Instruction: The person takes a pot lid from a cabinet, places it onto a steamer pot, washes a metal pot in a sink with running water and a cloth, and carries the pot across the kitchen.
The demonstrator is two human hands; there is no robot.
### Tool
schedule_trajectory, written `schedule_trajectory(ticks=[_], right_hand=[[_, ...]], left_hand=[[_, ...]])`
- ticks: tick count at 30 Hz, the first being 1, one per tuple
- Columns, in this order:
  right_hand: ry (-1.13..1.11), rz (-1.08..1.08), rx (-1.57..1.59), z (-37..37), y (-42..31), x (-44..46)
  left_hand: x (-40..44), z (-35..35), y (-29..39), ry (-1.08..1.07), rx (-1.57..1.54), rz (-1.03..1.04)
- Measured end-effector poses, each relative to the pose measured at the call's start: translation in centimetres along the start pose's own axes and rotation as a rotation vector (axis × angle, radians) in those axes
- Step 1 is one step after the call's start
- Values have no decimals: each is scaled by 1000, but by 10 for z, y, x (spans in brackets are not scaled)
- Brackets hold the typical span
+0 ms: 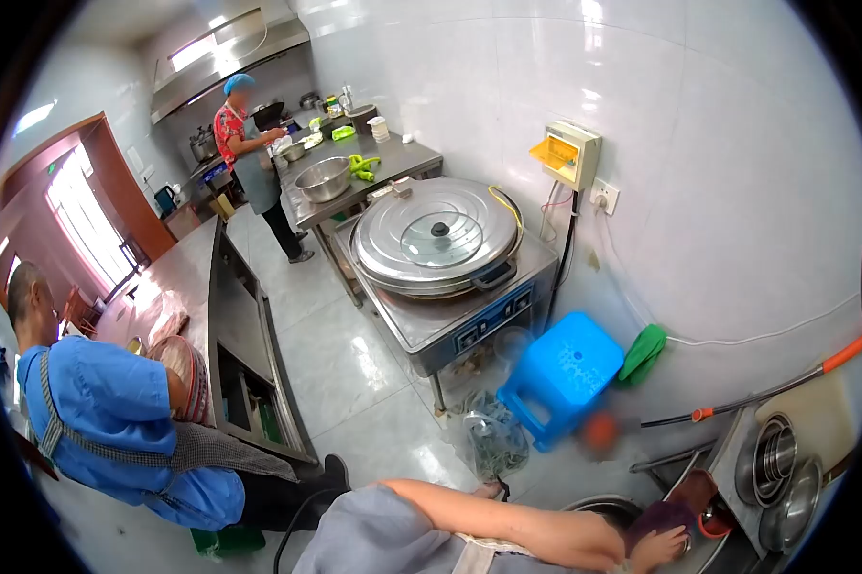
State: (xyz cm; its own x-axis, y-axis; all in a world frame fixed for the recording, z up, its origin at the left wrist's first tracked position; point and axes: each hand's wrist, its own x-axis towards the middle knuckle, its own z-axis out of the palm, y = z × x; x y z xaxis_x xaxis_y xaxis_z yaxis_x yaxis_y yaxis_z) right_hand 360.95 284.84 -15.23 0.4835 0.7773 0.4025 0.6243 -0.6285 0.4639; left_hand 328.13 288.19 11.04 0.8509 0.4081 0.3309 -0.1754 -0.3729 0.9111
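Note:
My left arm reaches from the bottom middle toward the sink area at lower right. At its end my left hand [658, 548] has its fingers curled against a dark purple cloth [662, 518], which it seems to grip. Right beside the cloth are a reddish-brown bowl [696, 488] and a red-rimmed container [714, 522]. A round metal basin [598, 501] shows partly behind my forearm. My right hand is out of view.
Stacked steel bowls [775, 459] stand at right by an orange-ended hose [765, 394]. A blue plastic stool [574, 368], a plastic bag [493, 435] and a large round griddle [440, 234] lie ahead. A person in blue [115, 421] works at left; another [249, 163] stands farther back.

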Motion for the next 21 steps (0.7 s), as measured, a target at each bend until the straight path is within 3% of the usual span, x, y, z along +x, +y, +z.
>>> schedule_trajectory(ticks=[14, 21], right_hand=[[14, -1, -28, 14, -3, -2], [-114, 20, 62, -13, -5, 4]], left_hand=[[2, -9, -6, -62, -31, -16], [-5, -20, -8, -74, -57, -87]])
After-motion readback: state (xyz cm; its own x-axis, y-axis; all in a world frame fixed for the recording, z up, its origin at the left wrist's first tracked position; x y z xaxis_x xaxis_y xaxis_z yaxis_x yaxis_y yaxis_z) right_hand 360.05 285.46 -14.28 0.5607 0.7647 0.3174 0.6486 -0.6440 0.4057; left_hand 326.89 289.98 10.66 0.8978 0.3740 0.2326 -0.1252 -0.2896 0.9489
